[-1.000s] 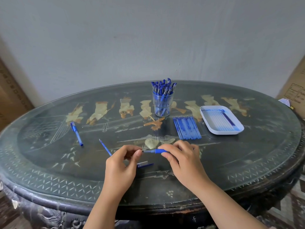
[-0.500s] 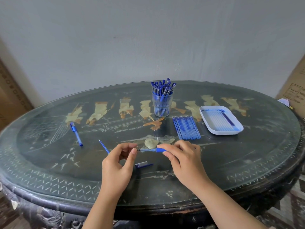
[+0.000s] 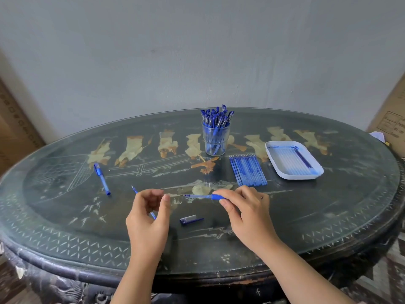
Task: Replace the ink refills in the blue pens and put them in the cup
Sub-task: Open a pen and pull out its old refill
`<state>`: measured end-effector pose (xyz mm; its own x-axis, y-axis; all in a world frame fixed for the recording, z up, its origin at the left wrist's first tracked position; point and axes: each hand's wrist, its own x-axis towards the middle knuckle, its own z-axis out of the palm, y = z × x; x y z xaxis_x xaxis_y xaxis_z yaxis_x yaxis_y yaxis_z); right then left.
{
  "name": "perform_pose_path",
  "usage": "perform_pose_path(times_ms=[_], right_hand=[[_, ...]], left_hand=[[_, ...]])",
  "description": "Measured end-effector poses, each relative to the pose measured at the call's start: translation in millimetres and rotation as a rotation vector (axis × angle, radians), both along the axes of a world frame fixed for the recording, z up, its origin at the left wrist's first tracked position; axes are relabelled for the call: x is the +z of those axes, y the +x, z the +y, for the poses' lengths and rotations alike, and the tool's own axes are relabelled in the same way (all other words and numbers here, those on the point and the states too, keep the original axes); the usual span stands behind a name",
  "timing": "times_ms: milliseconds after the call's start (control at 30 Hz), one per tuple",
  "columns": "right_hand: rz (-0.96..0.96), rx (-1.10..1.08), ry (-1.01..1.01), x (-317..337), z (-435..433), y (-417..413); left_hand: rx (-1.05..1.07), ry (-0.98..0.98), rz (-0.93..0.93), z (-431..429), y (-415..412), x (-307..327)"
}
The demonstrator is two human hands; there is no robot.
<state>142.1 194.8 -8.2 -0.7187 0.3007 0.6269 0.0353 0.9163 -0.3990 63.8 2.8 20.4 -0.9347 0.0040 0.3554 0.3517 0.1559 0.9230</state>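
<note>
Pen barrel with a blue rubber grip (image 3: 215, 196) is in the air just above the near middle of the table (image 3: 328, 216), lying almost level. The right hand (image 3: 247, 213) pinches it at the grip between thumb and forefinger, and a thin blue refill end with a dark tip sticks out of it to the left.

The left hand (image 3: 149, 218) hovers a little to the left of that tip and is apart from it. Its fingers are curled, with thumb and forefinger close together; I cannot tell whether something small is between them. A loose refill (image 3: 134, 189) lies on the table under this hand, and the hand partly hides it. The pen cap (image 3: 191, 220) lies on the table between the two hands, on the near side.

One whole blue pen (image 3: 102, 178) lies alone on the left part of the table. At the far middle stands the clear cup (image 3: 215, 139), full of capped blue pens (image 3: 215, 116) standing upright. To the right of the cup, a bit nearer, a row of blue refills (image 3: 248, 171) lies side by side. Further right is a white tray (image 3: 298, 177) with pale, clear refills and one dark blue one inside.

A cardboard box (image 3: 392, 119) stands behind the right end of the table.
</note>
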Motion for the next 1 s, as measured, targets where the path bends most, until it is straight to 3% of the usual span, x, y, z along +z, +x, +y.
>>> perform_pose_path(times_ms=[233, 533, 800, 1000], right_hand=[[0.022, -0.044, -0.081, 1, 2, 0], [0.010, -0.037, -0.104, 3, 1, 1], [0.011, -0.031, -0.108, 5, -1, 1], [0.057, -0.045, -0.187, 11, -4, 3]], left_hand=[[-0.038, -0.396, 0.293, 5, -5, -9], [-0.102, -0.568, 0.259, 5, -11, -19], [-0.116, -0.620, 0.284, 6, -13, -20], [-0.112, -0.467, 0.262, 5, -8, -15]])
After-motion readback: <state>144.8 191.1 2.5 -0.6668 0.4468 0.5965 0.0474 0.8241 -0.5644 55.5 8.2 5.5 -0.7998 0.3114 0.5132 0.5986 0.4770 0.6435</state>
